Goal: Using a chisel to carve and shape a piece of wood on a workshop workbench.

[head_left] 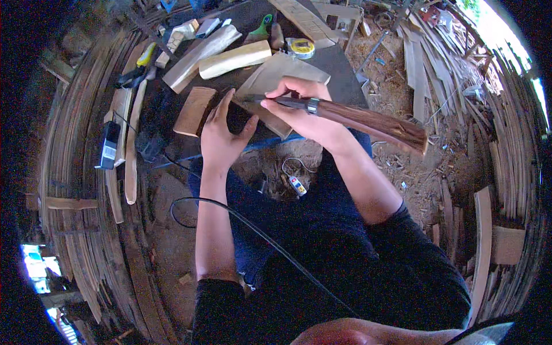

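Observation:
My right hand [302, 123] grips a long tool with a dark streaked wooden handle [374, 126] and a metal collar; its narrow metal end points left over a pale flat board [293, 69]. My left hand [221, 141] is open, thumb and fingers apart, just left of the tool's tip. Beside it lies a reddish-brown wooden block [190, 112]; whether the fingertips touch it or the board, I cannot tell. Behind them on the dark work surface [348, 75] are a pale wooden piece [234, 59], a longer split piece [198, 54] and a yellow tape measure [301, 48].
A green brush [259, 31], narrow offcuts [133, 149] and a dark-labelled item [107, 146] lie about the work surface. A small tube [296, 184] is between my legs. A black cable [259, 230] crosses my lap. Stacked planks [75, 149] line the left, loose strips [425, 57] the right.

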`<state>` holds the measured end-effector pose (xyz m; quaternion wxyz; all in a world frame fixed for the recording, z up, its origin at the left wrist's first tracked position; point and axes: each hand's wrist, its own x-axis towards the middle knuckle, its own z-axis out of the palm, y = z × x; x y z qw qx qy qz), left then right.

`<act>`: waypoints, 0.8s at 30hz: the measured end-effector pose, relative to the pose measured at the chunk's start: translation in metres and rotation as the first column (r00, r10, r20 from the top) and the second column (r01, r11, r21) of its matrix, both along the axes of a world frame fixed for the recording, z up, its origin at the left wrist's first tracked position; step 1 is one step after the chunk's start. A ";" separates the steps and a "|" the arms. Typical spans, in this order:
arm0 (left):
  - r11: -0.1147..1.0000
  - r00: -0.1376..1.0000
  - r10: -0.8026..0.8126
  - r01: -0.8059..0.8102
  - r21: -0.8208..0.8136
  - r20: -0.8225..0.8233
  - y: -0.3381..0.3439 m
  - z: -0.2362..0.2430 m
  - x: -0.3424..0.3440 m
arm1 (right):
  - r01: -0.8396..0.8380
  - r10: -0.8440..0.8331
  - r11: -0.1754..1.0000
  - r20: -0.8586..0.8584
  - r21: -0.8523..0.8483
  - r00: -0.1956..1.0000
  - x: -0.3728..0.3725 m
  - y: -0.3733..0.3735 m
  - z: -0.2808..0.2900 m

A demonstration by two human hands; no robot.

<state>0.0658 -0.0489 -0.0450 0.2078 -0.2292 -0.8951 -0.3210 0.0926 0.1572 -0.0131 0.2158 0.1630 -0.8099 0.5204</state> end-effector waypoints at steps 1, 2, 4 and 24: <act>1.000 1.000 -0.002 0.002 0.009 0.005 0.000 0.001 0.000 | -0.007 0.007 1.000 0.007 0.002 1.000 0.006 0.003 -0.005; 1.000 1.000 0.005 -0.005 0.011 0.011 -0.001 0.000 0.001 | -0.003 0.003 0.999 0.006 -0.043 1.000 0.012 0.006 -0.011; 1.000 0.998 -0.016 0.017 0.008 -0.060 0.001 -0.001 0.001 | 0.004 -0.003 0.997 0.008 -0.080 1.000 0.024 0.013 -0.017; 1.000 0.999 -0.012 0.013 0.009 -0.046 0.005 0.001 -0.002 | -0.063 0.048 0.968 -0.065 -0.244 0.997 -0.011 0.005 -0.030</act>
